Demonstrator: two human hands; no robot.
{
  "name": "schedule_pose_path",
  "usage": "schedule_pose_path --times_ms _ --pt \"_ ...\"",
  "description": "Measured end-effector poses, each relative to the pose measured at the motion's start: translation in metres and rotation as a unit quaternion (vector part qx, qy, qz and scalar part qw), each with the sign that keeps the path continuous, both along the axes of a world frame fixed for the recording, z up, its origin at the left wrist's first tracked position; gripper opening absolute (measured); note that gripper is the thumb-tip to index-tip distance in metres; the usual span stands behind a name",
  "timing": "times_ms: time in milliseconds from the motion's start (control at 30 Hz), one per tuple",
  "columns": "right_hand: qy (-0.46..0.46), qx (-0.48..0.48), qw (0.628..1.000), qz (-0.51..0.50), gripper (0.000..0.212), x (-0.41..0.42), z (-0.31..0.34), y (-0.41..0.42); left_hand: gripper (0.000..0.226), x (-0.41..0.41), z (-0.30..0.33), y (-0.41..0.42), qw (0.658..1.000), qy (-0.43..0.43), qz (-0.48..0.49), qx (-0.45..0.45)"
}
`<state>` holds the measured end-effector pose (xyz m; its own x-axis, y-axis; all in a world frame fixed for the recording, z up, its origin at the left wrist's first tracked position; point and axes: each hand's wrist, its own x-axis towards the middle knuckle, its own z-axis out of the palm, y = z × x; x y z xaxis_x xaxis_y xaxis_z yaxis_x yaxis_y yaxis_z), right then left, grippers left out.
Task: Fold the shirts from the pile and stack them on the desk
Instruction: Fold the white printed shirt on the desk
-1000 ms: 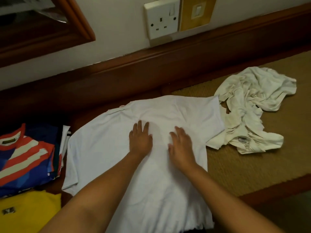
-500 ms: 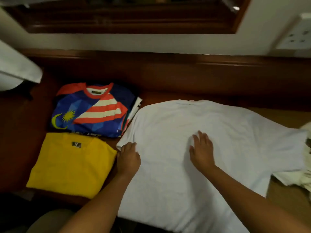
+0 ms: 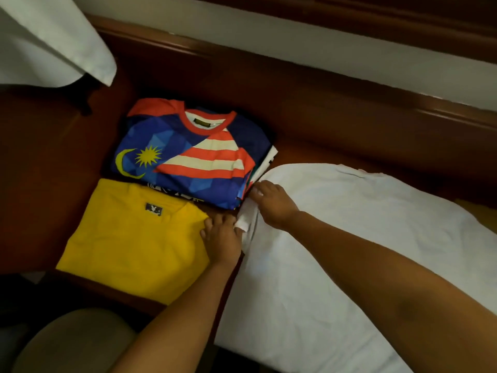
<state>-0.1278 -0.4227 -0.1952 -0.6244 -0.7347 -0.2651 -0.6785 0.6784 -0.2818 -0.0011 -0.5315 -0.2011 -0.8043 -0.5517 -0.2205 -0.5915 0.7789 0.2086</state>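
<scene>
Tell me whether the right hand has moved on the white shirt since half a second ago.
Yes. The right hand has gone left, from the middle of the white shirt to its left edge beside the flag-print shirt, near the left hand.

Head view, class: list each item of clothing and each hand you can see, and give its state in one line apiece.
White shirt: spread flat on the desk, unfolded, left sleeve edge bunched up.
Yellow shirt: folded, lying flat.
Flag-print shirt: folded, on top of a stack.
Left hand: fingers curled, grip on the white sleeve edge.
Right hand: fingers curled, grip on the same sleeve.
</scene>
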Motion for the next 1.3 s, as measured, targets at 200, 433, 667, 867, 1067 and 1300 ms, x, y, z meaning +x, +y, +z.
schedule_pose_path --times_ms 200,433,667,867,1067,1300 --pt "-0.011 -0.106 0.994 -0.001 0.028 -0.002 -0.001 0.002 0.011 -0.011 0.029 -0.016 0.958 0.199 -0.077 0.194" --pt "-0.175 -0.216 0.943 -0.186 0.008 -0.043 0.070 -0.008 0.025 -0.031 0.066 -0.026 0.904 0.191 0.074 0.376" --pt "-0.214 -0.216 0.926 -0.225 0.005 -0.088 0.098 -0.026 0.012 -0.062 0.067 -0.030 0.948 0.177 0.042 0.262" --pt "-0.236 -0.246 0.920 -0.194 0.009 -0.097 0.116 -0.037 0.066 -0.098 0.079 -0.045 0.924 0.168 0.063 0.338" --pt "-0.239 -0.248 0.919 -0.194 0.013 -0.106 0.124 -0.029 0.019 -0.127 0.092 -0.050 0.845 0.091 0.067 0.522" --pt "-0.160 -0.249 0.883 -0.364 0.021 -0.064 0.073 0.024 0.029 -0.116 0.085 -0.070 0.937 0.192 0.061 0.284"
